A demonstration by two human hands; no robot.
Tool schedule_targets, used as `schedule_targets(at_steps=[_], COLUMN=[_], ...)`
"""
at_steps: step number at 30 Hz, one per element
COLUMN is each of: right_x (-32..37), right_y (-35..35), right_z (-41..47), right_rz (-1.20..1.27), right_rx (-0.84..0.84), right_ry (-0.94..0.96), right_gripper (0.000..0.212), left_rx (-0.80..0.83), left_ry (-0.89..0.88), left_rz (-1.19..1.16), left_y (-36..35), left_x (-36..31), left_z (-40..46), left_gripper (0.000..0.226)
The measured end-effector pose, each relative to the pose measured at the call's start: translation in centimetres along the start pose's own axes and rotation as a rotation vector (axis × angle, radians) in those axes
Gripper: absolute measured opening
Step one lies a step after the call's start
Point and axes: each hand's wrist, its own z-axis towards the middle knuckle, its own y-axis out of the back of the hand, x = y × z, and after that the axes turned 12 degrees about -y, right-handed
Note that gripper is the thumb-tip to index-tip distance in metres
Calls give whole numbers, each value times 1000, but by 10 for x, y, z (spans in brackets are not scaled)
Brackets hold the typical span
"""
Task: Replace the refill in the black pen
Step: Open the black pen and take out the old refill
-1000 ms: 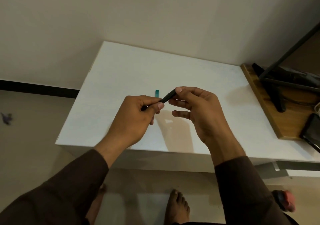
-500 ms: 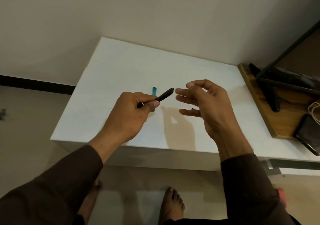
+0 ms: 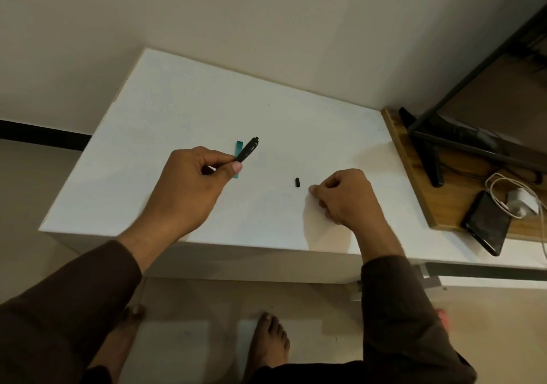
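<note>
The slim black plastic pen barrel [image 3: 248, 150] was held above the white tabletop [image 3: 177, 117], angled up and away from the person, its open end uppermost. The left hand [image 3: 192, 188] gripped its lower part, fingers and thumb curled round it. Behind it, partly hidden, a small flat teal strip [image 3: 238, 146] lay on the table. The small black cylindrical end piece [image 3: 297, 182] lay loose on the table, just beside the right hand [image 3: 346, 197], whose fingers were curled with their tips low at the surface; whether they pinched anything could not be told.

The end piece was round and unsecured, so a brush from the right hand's knuckles or sleeve could probably roll it toward the near edge and onto the floor. Tipping the opened barrel downward might also let the refill slide out uncontrolled.

Half a second earlier the right hand had been raised and spread near the barrel's end, and no end piece lay on the table; now it had dropped to the surface and the piece rested there.
</note>
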Motion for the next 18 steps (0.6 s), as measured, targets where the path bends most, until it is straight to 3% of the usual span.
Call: schedule_targets(at_steps=[3, 8, 10, 13, 16, 18], right_x=[0, 18, 34, 49, 52, 54], right_y=[1, -6, -20, -44, -54, -56], right_z=[-1, -27, -48, -74, -82, -83], right_rz=[-13, 103, 272, 319, 365, 387], right_rx=[13, -311, -135, 194, 304, 289], right_ry=[-23, 181, 287, 327, 313, 290], right_gripper=[26, 17, 18, 16, 17, 18], left_rx=[-15, -44, -55, -62, -84, -73], left_ry=[24, 57, 73, 86, 116, 115], left_rz=[-2, -33, -35, -58, -123, -128], left_y=[0, 1, 3, 5, 7, 6], left_x=[2, 4, 4, 1, -2, -3], left_z=[0, 2, 3, 4, 5, 4], left_gripper=[8, 7, 6, 5, 8, 10])
